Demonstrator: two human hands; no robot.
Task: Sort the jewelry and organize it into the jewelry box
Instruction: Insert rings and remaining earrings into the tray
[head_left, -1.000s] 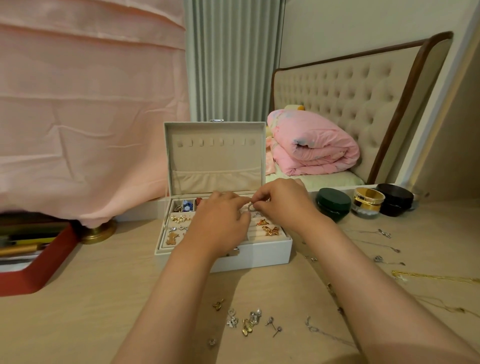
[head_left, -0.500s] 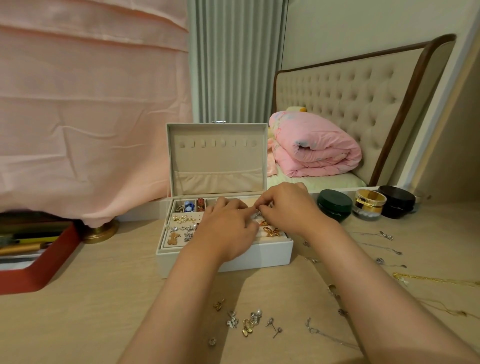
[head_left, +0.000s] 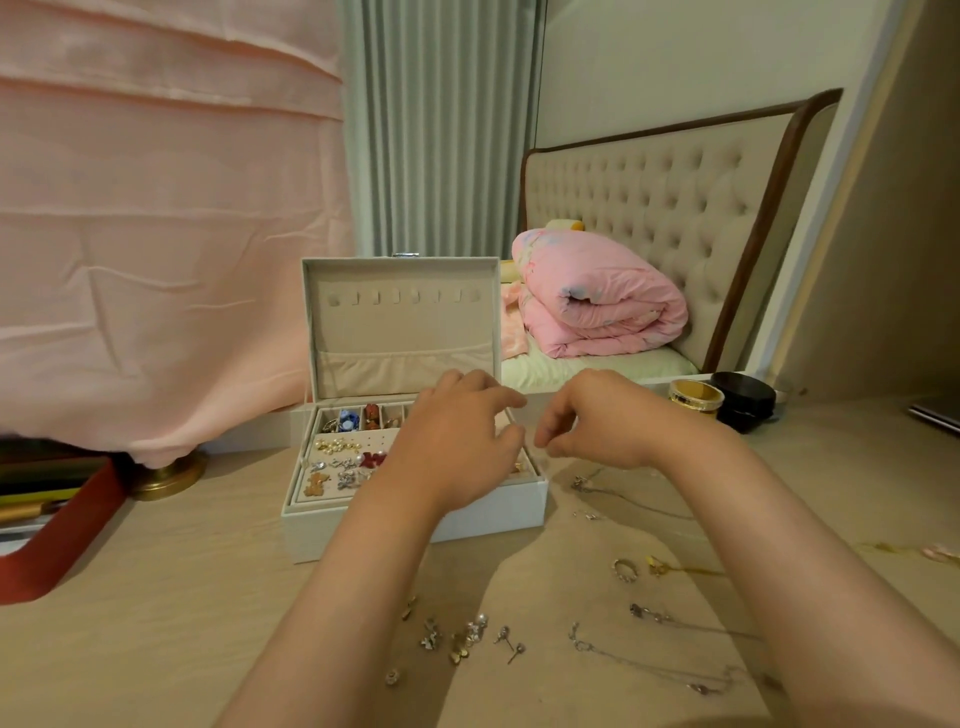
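The left hand (head_left: 457, 447) and right hand (head_left: 597, 421) have curled fingers over the jewelry box (head_left: 493, 512)'s right end; whether they hold anything, I cannot tell. I'd seat pieces slowly.

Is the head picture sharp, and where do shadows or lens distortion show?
Head view: both the left hand and the right hand look slightly motion-blurred; soft arm shadows lie on the table in front of the jewelry box; the wide lens leans the headboard; no glare.
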